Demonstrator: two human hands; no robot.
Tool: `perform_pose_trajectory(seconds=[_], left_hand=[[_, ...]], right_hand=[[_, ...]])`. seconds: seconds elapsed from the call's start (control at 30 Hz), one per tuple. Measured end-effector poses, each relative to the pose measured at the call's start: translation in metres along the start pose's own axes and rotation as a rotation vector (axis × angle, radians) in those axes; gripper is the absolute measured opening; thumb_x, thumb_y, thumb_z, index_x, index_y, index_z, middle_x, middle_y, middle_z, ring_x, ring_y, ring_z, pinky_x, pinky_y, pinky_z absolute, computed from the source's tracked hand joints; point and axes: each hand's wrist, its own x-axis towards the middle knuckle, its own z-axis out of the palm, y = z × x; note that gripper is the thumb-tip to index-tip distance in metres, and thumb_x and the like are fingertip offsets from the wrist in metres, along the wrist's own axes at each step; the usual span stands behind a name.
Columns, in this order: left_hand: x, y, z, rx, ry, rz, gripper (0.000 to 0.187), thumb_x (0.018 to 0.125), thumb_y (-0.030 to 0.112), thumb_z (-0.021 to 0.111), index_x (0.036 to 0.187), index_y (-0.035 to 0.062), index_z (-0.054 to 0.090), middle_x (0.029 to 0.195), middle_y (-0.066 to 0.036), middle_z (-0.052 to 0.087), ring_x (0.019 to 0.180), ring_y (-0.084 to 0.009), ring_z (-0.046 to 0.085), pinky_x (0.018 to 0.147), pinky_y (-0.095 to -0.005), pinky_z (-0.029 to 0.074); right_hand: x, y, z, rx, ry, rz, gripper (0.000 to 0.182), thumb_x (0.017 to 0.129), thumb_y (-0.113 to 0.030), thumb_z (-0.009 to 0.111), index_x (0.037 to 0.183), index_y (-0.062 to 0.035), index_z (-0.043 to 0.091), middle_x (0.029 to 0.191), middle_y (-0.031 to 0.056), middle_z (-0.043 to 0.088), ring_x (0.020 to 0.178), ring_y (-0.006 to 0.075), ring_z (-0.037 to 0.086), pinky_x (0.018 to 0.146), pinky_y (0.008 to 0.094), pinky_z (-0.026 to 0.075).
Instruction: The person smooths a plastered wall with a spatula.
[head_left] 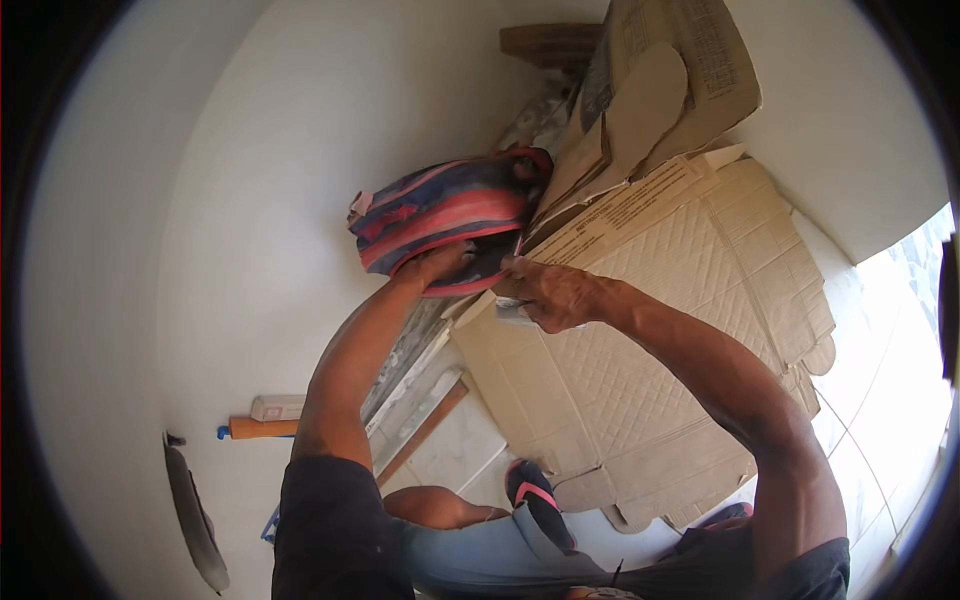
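Observation:
A striped bag (450, 208) in red, pink and dark blue leans against the wall, its opening facing me. My left hand (442, 264) reaches over the bag's lower edge into the opening; its fingers are partly hidden in the dark inside. Just right of the opening is my right hand (560, 296), closed, with thumb and fingers pressed together near the bag's edge. A small greyish object (514, 313) shows under that hand, too little of it visible to name.
Flattened cardboard (680, 300) covers much of the floor, with more folded cardboard (650, 100) propped behind it. Long strips (425, 405) lie along the wall at left. An orange-handled tool (262, 428) and a small white box (278, 407) are beside my left arm. My sandalled foot (535, 495) is below.

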Motion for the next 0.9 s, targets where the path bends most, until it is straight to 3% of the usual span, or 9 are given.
perform_pose_trajectory(seconds=[0.13,0.37,0.47,0.57,0.67,0.77,0.9], left_hand=[[-0.015,0.012,-0.027,-0.035,-0.021,-0.072,0.041,0.096,0.027,0.049,0.125,-0.0003,0.056,0.120,-0.025,0.062,0.111,-0.0372,0.060,0.097,-0.0435,0.045],[-0.061,0.017,-0.060,-0.697,0.004,-0.208,0.044,0.101,0.031,0.042,0.128,-0.0014,0.055,0.127,-0.026,0.059,0.121,-0.0380,0.056,0.103,-0.0409,0.041],[-0.064,0.019,-0.065,-0.660,0.038,-0.319,0.044,0.100,0.031,0.043,0.126,-0.0016,0.056,0.124,-0.028,0.060,0.119,-0.0392,0.056,0.101,-0.0409,0.042],[-0.056,0.006,-0.048,-0.460,0.111,-0.301,0.034,0.095,0.020,0.049,0.121,-0.0008,0.056,0.115,-0.022,0.064,0.107,-0.0354,0.064,0.091,-0.0450,0.047],[-0.061,0.011,-0.048,-0.375,0.165,-0.264,0.029,0.091,0.012,0.054,0.117,-0.0007,0.057,0.112,-0.018,0.065,0.101,-0.0293,0.066,0.086,-0.0405,0.050],[-0.065,0.016,-0.058,-0.910,0.004,-0.187,0.024,0.085,0.000,0.055,0.108,-0.0012,0.061,0.114,-0.014,0.066,0.100,-0.0222,0.067,0.084,-0.0336,0.051],[-0.088,0.026,-0.048,-0.910,0.176,-0.053,0.023,0.083,-0.009,0.051,0.102,-0.0020,0.064,0.120,-0.012,0.064,0.102,-0.0170,0.064,0.084,-0.0293,0.051]], right_hand=[[-0.005,-0.005,0.003,0.055,-0.014,0.088,0.046,0.082,-0.013,0.061,0.125,0.0014,0.057,0.138,0.0282,0.049,0.132,0.0351,0.046,0.108,0.0369,0.042],[-0.001,-0.003,0.000,0.077,-0.058,0.098,0.049,0.082,-0.012,0.057,0.130,0.0006,0.054,0.141,0.0304,0.044,0.131,0.0355,0.048,0.109,0.0364,0.041],[-0.001,-0.009,-0.006,0.083,-0.102,0.128,0.051,0.082,-0.012,0.057,0.131,-0.0002,0.053,0.142,0.0303,0.043,0.131,0.0355,0.048,0.110,0.0363,0.040],[-0.002,-0.009,-0.004,0.075,-0.109,0.157,0.053,0.082,-0.013,0.057,0.134,-0.0015,0.052,0.144,0.0298,0.041,0.132,0.0351,0.047,0.110,0.0360,0.039],[-0.003,-0.006,-0.001,0.034,-0.100,0.146,0.055,0.083,-0.014,0.057,0.136,-0.0027,0.051,0.146,0.0291,0.040,0.131,0.0351,0.047,0.110,0.0356,0.039],[-0.003,-0.008,-0.007,0.021,-0.127,0.145,0.055,0.083,-0.015,0.057,0.136,-0.0029,0.051,0.147,0.0287,0.039,0.131,0.0352,0.047,0.110,0.0356,0.039],[-0.004,-0.008,-0.004,0.033,-0.119,0.159,0.050,0.083,-0.015,0.058,0.132,-0.0019,0.055,0.146,0.0286,0.040,0.131,0.0353,0.048,0.110,0.0364,0.040]])
